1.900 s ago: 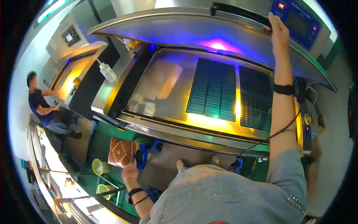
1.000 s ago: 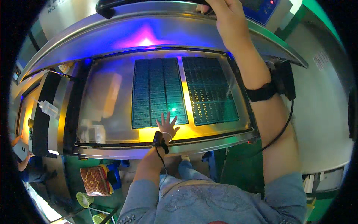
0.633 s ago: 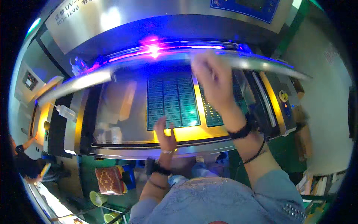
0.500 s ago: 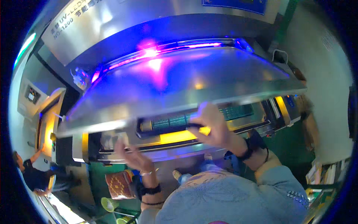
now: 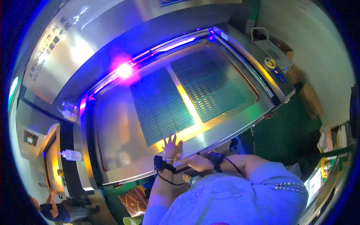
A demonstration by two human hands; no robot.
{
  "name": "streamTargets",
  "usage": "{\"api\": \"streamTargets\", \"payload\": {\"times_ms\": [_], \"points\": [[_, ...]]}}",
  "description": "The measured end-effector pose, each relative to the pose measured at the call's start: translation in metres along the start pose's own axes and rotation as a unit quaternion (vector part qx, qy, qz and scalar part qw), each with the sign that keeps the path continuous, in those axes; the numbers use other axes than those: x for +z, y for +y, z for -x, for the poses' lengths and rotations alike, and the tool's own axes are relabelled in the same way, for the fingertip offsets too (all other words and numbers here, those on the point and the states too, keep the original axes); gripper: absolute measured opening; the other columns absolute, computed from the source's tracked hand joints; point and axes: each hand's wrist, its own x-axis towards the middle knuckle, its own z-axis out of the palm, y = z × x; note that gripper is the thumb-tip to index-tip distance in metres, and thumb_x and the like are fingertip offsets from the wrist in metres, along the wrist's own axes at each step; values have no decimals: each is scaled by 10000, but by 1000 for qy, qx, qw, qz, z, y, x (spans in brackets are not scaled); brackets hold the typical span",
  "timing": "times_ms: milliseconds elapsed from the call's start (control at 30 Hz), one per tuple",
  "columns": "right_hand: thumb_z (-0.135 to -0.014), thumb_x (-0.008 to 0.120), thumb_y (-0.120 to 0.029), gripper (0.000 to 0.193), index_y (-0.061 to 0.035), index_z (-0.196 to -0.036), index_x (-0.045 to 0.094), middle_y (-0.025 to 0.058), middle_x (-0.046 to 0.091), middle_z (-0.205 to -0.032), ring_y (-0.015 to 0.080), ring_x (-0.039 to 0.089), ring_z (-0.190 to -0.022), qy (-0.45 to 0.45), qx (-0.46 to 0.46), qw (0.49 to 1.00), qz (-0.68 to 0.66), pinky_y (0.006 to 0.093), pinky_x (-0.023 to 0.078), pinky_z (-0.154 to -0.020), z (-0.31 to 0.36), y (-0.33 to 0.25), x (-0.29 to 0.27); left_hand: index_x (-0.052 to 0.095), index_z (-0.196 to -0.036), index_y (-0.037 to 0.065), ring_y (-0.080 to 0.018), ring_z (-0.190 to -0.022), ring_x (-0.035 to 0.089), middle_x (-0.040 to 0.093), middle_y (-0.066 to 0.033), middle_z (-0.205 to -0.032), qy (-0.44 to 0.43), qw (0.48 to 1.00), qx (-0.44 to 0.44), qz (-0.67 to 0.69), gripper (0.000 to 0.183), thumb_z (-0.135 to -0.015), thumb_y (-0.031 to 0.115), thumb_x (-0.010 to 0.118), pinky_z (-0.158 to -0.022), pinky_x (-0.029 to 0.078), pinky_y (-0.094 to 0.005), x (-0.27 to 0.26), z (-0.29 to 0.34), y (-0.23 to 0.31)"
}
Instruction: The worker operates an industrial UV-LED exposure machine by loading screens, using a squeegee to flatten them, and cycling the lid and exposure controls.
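Observation:
My left hand [image 5: 171,148] lies with fingers spread on the front part of a wide metal-framed exposure table [image 5: 123,165]. Its fingertips are just short of the near edge of a dark green patterned sheet [image 5: 161,107]. A second dark sheet [image 5: 212,90] lies to its right, with rows of small bright openings. Yellow light shows in the gap between the two. Beside the table's front rim is my right hand [image 5: 200,164], its fingers curled in; whether anything is in them is hidden.
A violet lamp bar [image 5: 180,44] glows along the table's back. Plastic bottles [image 5: 71,155] stand at the left, and a tape roll [image 5: 269,63] sits by the right-hand controls. Another person [image 5: 56,210] works at the far left. A patterned stool [image 5: 133,202] is below the table.
The tilted metallic cover no longer stands raised, and both sheets now show flat. My left hand has come down onto the table; my right hand has dropped to the front rim. The view has turned.

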Motion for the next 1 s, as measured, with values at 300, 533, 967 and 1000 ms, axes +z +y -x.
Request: {"api": "streamTargets", "payload": {"times_ms": [300, 533, 967, 1000], "points": [[-767, 510, -129, 173, -30, -866, 612, 173, 601, -787, 334, 596, -754, -12, -55, 971, -233, 437, 469, -661, 18, -1, -54, 283, -1391, 192, -458, -1327, 93, 96, -75, -1493, 37, 997, 73, -18, 847, -742, 704, 465, -909, 227, -719, 25, -5, -30], [-779, 568, -221, 274, -79, -1012, 599, 138, 602, -920, 304, 581, -880, 28, 264, 964, 2, 415, 464, -739, 136, 118, -73, 250, -1400, 176, -523, -1293, 108, 106, -150, -1479, 15, 995, 88, -31, 826, -773, 675, 453, -901, 238, -714, 19, -3, -27], [-773, 535, -432, 588, -95, -1249, 462, 132, 452, -1284, 341, 377, -1207, 174, 362, 907, -124, 475, 312, -997, 183, 345, 22, 187, -1396, 40, -454, -1303, 187, 108, -280, -1434, -34, 980, 167, -102, 836, -801, 473, 582, -1044, 179, -564, 1, -7, -22], [-771, 538, -433, 594, -95, -1252, 459, 134, 448, -1288, 342, 375, -1209, 162, 367, 909, -112, 479, 311, -996, 179, 348, 26, 187, -1396, 40, -454, -1303, 187, 108, -280, -1434, -32, 981, 161, -107, 836, -801, 473, 582, -1044, 179, -564, 1, -6, -26]]}}
